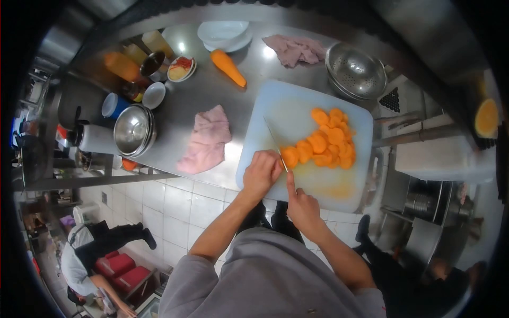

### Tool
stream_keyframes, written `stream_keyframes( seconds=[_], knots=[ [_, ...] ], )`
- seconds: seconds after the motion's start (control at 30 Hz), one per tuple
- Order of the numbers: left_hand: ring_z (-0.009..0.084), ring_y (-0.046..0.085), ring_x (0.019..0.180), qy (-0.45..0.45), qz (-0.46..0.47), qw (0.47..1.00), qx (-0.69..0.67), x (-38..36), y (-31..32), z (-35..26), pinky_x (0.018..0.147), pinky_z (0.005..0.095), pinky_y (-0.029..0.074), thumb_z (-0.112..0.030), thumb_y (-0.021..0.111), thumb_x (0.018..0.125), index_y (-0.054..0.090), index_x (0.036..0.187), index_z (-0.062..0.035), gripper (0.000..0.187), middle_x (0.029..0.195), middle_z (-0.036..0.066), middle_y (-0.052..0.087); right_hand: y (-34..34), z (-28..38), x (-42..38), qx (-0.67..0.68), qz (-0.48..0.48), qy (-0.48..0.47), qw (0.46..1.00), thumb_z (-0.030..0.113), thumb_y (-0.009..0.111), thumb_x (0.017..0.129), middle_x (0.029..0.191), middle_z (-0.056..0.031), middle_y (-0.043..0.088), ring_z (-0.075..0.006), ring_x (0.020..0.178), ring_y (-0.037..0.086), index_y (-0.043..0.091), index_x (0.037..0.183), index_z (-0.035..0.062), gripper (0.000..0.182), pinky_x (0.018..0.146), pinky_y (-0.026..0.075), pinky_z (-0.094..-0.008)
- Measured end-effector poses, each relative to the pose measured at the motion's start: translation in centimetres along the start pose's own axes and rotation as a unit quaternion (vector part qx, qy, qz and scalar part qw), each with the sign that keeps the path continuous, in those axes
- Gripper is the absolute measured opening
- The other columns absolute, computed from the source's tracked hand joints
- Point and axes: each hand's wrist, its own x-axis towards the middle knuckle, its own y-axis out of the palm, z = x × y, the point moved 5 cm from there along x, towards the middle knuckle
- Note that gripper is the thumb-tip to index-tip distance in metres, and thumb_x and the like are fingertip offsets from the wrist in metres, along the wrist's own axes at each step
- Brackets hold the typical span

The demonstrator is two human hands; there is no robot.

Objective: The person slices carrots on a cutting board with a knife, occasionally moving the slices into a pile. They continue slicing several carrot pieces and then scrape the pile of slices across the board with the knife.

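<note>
My right hand (305, 209) is closed round the handle of a kitchen knife (273, 139), its index finger stretched along the blade. The blade points away from me over a white cutting board (275, 100). My left hand (261, 172) lies on the board just left of the blade, fingers curled; whatever is under them is hidden. Right of the knife, round carrot slices (335, 137) lie in an overlapping heap, the nearest ones touching or very close to the blade. A whole peeled carrot (228, 68) rests on the steel counter beyond the board.
Pink cloths (207, 139) (294, 49) lie left of and behind the board. A metal colander (356, 71) stands at the back right. Stacked steel bowls (132, 130), bottles and small dishes (182, 69) occupy the left. White bowls (224, 34) stand behind. Other people are at both sides.
</note>
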Motion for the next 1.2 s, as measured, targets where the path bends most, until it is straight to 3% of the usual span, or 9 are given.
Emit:
stream_keyframes(
  seconds=[0.07,0.33,0.67,0.87,1.2],
  knots=[
    [0.0272,0.063,0.093,-0.023,0.035,0.999,-0.003,-0.1,0.2,-0.1,0.069,0.0372,0.054,-0.001,0.071,0.079,0.060,0.100,-0.0085,0.025,0.101,0.005,0.064,0.1,-0.7,-0.2,0.011,-0.002,0.002,1.000,0.000,0.057,0.081,0.079,-0.0219,0.061,-0.0424,0.061,0.064,0.019,0.156,0.0033,0.085,0.058,0.053,-0.0540],
    [0.0280,0.062,0.092,-0.010,0.019,1.000,-0.008,0.0,0.1,-0.2,0.069,0.0380,0.054,-0.001,0.070,0.080,0.060,0.099,-0.0081,0.022,0.100,0.006,0.064,-5.6,2.1,-6.0,0.004,0.059,0.027,0.998,0.002,0.059,0.080,0.079,-0.0213,0.062,-0.0402,0.060,0.065,0.016,0.158,0.0059,0.089,0.057,0.054,-0.0532],
    [0.0277,0.062,0.094,-0.026,0.031,0.999,-0.014,-0.2,0.4,0.4,0.070,0.0380,0.054,-0.002,0.071,0.079,0.060,0.100,-0.0093,0.025,0.101,0.005,0.064,-2.6,1.5,-3.7,-0.007,0.028,0.008,1.000,0.002,0.059,0.079,0.076,-0.0202,0.061,-0.0381,0.058,0.065,0.019,0.156,0.0014,0.086,0.054,0.054,-0.0494],
    [0.0272,0.063,0.094,-0.028,0.032,0.999,-0.018,-0.1,0.0,0.2,0.069,0.0376,0.054,-0.002,0.071,0.079,0.060,0.100,-0.0096,0.025,0.101,0.005,0.064,0.2,-0.4,-0.9,-0.001,-0.006,0.006,1.000,0.001,0.059,0.079,0.075,-0.0200,0.061,-0.0404,0.059,0.065,0.021,0.156,0.0045,0.086,0.055,0.053,-0.0526],
    [0.0286,0.062,0.094,-0.017,0.023,0.999,-0.022,0.1,0.0,-0.1,0.071,0.0386,0.054,-0.001,0.070,0.079,0.060,0.099,-0.0079,0.023,0.100,0.007,0.064,-6.0,2.4,-6.8,0.001,0.067,0.041,0.997,0.004,0.057,0.081,0.076,-0.0192,0.062,-0.0401,0.060,0.065,0.020,0.157,0.0062,0.084,0.056,0.053,-0.0518]
  ],
)
